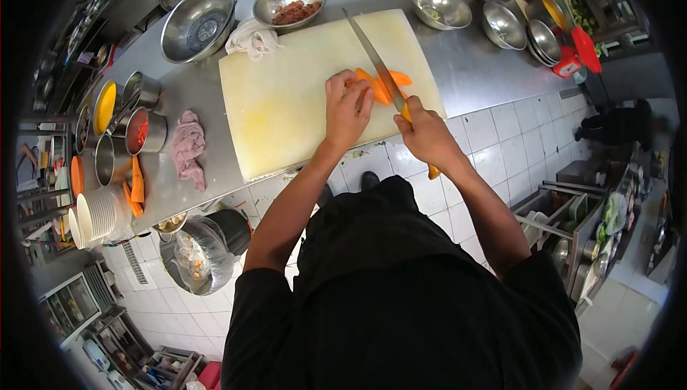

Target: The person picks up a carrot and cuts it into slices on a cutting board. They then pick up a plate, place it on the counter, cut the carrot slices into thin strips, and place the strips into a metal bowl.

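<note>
In the head view my right hand point(427, 132) is wrapped round the yellow handle of a long kitchen knife point(370, 51). The blade points away from me over the cutting board point(286, 96), among orange carrot pieces point(383, 91). My left hand point(346, 107) lies just left of the blade, its curled fingers on the end of a carrot piece. The fingertips are partly hidden. More carrot shows on the blade's right side.
Behind the board stand a bowl of reddish meat point(295, 11), a large steel bowl point(200, 28) and a small bowl point(439, 7). Cloths point(188, 148), steel pots point(146, 131), whole carrots point(137, 188) and stacked white containers point(100, 215) are left. A lined bin point(200, 265) stands below the counter.
</note>
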The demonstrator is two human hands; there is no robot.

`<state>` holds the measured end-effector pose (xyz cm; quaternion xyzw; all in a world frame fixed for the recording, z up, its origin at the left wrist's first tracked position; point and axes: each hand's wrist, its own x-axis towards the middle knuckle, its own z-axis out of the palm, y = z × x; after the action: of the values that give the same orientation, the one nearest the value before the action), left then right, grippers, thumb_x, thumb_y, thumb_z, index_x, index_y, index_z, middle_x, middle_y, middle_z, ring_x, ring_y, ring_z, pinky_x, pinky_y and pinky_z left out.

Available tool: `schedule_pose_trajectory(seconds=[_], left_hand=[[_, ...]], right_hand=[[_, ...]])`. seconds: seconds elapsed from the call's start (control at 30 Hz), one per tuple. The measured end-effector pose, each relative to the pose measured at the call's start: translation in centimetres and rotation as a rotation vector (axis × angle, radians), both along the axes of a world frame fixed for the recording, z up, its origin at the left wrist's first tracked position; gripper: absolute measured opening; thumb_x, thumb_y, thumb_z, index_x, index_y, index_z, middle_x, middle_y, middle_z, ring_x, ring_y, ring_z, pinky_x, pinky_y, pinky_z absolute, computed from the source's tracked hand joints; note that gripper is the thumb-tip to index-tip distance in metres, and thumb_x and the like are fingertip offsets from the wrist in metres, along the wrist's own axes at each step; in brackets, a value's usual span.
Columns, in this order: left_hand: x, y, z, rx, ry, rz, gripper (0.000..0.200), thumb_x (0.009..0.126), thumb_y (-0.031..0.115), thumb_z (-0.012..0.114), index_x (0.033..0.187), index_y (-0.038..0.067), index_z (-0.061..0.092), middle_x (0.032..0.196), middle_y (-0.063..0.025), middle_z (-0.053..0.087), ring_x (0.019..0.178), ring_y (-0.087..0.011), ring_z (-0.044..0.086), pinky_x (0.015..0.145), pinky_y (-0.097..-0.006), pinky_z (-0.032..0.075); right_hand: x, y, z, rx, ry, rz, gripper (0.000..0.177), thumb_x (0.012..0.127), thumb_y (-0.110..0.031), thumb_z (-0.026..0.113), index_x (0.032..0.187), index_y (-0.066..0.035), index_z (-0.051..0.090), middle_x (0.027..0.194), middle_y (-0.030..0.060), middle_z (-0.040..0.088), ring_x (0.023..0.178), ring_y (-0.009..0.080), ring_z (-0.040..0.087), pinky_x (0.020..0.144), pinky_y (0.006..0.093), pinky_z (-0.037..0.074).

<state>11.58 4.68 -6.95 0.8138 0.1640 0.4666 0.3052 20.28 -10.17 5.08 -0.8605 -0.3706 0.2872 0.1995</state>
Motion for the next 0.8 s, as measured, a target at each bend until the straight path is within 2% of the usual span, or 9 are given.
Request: schedule_pose_trajectory(seconds=[0.1, 0.23, 0.4, 0.5, 0.8], left_hand=[[0.2, 0.1, -0.3, -0.017, -0.015, -0.013, 0.021, 0.08, 0.002, 0.076, 0.099, 0.005, 0.069, 0.113, -0.0116, 0.056, 0.104, -0.0317, 0.053, 0.088, -0.0413, 0.048], [0.3, 0.1, -0.4, -0.011, -0.011, -0.023, 0.023, 0.078, 0.0, 0.076, 0.099, 0.005, 0.069, 0.113, -0.0117, 0.056, 0.103, -0.0315, 0.053, 0.087, -0.0412, 0.049], [0.3, 0.1, -0.4, -0.048, -0.015, -0.011, 0.023, 0.078, 0.003, 0.078, 0.099, 0.006, 0.07, 0.115, -0.0109, 0.057, 0.106, -0.0305, 0.055, 0.091, -0.0404, 0.049], [0.2, 0.1, -0.4, -0.063, -0.024, -0.009, 0.022, 0.078, 0.003, 0.078, 0.098, 0.007, 0.071, 0.116, -0.0109, 0.057, 0.106, -0.0306, 0.055, 0.092, -0.0403, 0.049], [0.3, 0.1, -0.7, -0.075, 0.004, -0.009, 0.02, 0.08, 0.0, 0.076, 0.099, 0.005, 0.073, 0.117, -0.0109, 0.058, 0.105, -0.0294, 0.057, 0.09, -0.0384, 0.051]], right_hand=[[-0.7, 0.1, 1.2, -0.032, 0.046, -0.001, 0.037, 0.101, -0.02, 0.055, 0.121, 0.009, 0.043, 0.091, 0.0359, 0.066, 0.092, 0.0534, 0.064, 0.084, 0.0571, 0.049], [-0.9, 0.0, 0.2, -0.012, 0.013, 0.023, 0.037, 0.101, -0.019, 0.055, 0.121, 0.01, 0.043, 0.09, 0.0356, 0.066, 0.093, 0.0529, 0.065, 0.086, 0.057, 0.05], [-1.1, 0.2, 0.2, -0.03, 0.004, 0.028, 0.038, 0.101, -0.019, 0.053, 0.123, 0.01, 0.043, 0.091, 0.0366, 0.066, 0.094, 0.0526, 0.065, 0.087, 0.0566, 0.05], [-1.3, 0.0, 0.0, -0.02, -0.024, 0.0, 0.038, 0.101, -0.019, 0.056, 0.125, 0.007, 0.042, 0.091, 0.0363, 0.066, 0.091, 0.054, 0.065, 0.081, 0.0566, 0.05], [-1.5, 0.3, -0.2, -0.059, -0.048, 0.025, 0.039, 0.1, -0.018, 0.055, 0.124, 0.01, 0.042, 0.092, 0.038, 0.065, 0.094, 0.0542, 0.064, 0.085, 0.0573, 0.05]])
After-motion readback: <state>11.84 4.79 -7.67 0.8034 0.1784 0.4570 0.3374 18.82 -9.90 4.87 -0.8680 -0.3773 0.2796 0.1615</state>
